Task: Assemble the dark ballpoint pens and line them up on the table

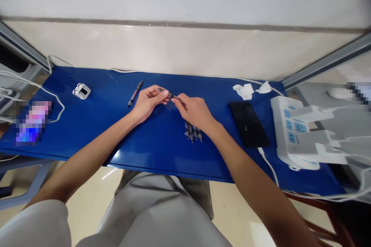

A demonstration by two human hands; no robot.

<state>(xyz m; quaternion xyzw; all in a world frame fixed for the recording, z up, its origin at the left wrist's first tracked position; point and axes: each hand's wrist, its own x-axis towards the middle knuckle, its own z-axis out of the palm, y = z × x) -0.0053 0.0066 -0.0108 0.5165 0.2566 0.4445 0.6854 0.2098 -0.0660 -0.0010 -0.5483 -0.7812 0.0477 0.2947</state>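
A dark pen (pixel 171 95) is held between both hands above the middle of the blue table (pixel 162 142). My left hand (pixel 149 102) pinches its left end between thumb and fingers. The right end is gripped by the closed fingers of my right hand (pixel 194 111). Just left of my left hand, another pen (pixel 135 93) lies slanted on the table. Several dark pens (pixel 193 132) lie side by side below my right hand, which partly hides them.
A black phone (pixel 249 124) with a white cable lies to the right, beside a white power strip (pixel 290 135) with chargers. Crumpled tissues (pixel 244 91) lie behind the phone. At the left are a small white device (pixel 82 91) and a blurred-out phone (pixel 34 123).
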